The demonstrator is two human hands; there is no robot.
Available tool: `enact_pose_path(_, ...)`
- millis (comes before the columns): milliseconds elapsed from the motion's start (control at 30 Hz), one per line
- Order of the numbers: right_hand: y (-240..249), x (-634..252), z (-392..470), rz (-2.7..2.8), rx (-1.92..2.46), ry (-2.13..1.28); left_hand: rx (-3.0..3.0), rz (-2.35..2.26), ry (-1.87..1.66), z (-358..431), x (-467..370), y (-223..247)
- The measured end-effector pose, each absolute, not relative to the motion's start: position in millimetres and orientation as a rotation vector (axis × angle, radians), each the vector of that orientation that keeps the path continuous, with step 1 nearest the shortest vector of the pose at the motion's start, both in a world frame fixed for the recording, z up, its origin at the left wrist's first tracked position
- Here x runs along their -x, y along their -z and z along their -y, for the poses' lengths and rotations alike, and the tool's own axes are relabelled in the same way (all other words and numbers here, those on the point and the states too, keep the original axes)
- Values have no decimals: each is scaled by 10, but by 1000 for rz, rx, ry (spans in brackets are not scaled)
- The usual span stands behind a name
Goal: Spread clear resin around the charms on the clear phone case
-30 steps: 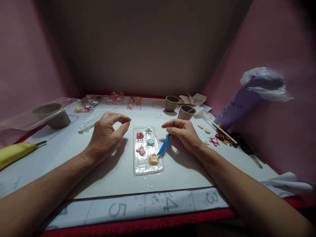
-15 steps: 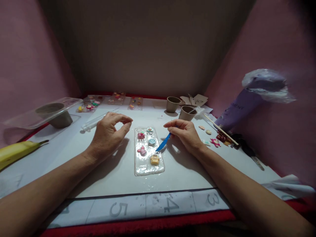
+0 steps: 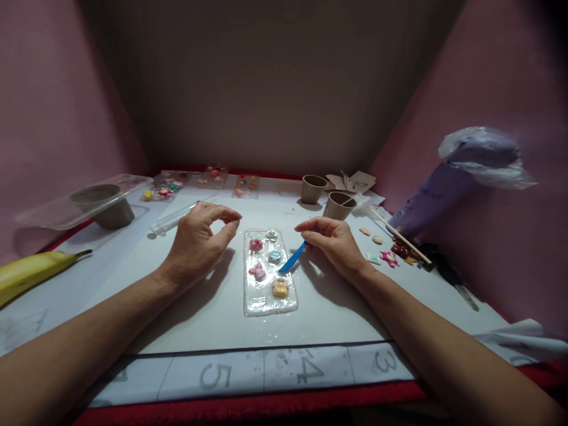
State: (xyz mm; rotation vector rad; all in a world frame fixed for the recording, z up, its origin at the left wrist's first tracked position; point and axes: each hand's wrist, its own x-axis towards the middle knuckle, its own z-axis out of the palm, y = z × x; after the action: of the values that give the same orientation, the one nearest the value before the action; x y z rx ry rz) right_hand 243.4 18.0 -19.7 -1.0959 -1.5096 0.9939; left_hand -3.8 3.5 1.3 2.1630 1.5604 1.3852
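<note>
A clear phone case [image 3: 266, 302] with glossy resin lies on the white board, bearing several small charms, among them a yellow one [image 3: 280, 288] and a pink rabbit [image 3: 257, 271]. My right hand [image 3: 332, 239] pinches a small blue plastic knife [image 3: 293, 258] to the right of the case, its tip over the case's middle. To the left of the case hovers my left hand [image 3: 199, 239], thumb and forefinger brought together; whether anything tiny is between them cannot be made out.
Two brown cups [image 3: 314, 188] stand behind, beside folded cardboard [image 3: 357, 181]. Loose charms [image 3: 389, 258] and a wooden stick [image 3: 406, 241] lie at right near a purple bag [image 3: 421, 195]. At left are a syringe [image 3: 171, 221], a banana [image 3: 39, 266] and a clear lid [image 3: 48, 220]. Decorated cases [image 3: 246, 185] lie behind.
The whole view has shifted slightly. The blue knife's tip has moved a little left over the case; both hands otherwise keep their poses.
</note>
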Motion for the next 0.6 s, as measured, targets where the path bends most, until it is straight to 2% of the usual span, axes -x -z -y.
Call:
enact_pose_path(367,195,-2448,-191,1449,1040,-1076,-2158,-1569,-1376,-30,34,-15)
enact_pose_path(600,204,-2435,-182,1503,1059,-996,-2143,-1571,-1363,-29,34,-23)
